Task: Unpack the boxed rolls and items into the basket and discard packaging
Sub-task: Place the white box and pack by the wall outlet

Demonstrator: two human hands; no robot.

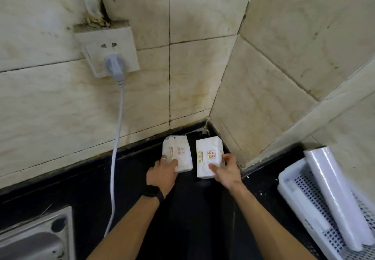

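1. Head view, corner of a black tabletop point(192, 219) under tiled walls: two soft-pack tissue packs lie side by side, close but not touching.
2. Your left hand point(162, 175) grips the near end of the left tissue pack point(179, 153), with the fingers curled over its corner.
3. Your right hand point(226, 170) holds the right tissue pack point(208, 156), thumb on the top face and fingers wrapped round its right edge. Both packs rest on the tabletop.
4. Handling, as a judgement: the packs look light and squashy, in smooth film wrap that may slip. Take each across its short width, thumb on top and fingers under. Don't lift by the crimped end flap.
5. Destination: the white perforated basket point(284, 188) sits well apart at your right, with film rolls point(332, 190) lying in it lengthwise. Lay the packs flat beside the rolls.
6. Writing: each pack carries an orange-framed block of Chinese characters, and the right pack also has a line of green script. All of it is too small to read with confidence, and no brand can be made out.
7. Also present: a wall socket point(109, 52) with a grey plug point(114, 64), its cable point(116, 138) trailing down across the tabletop, and a steel sink point(34, 237) at lower left.
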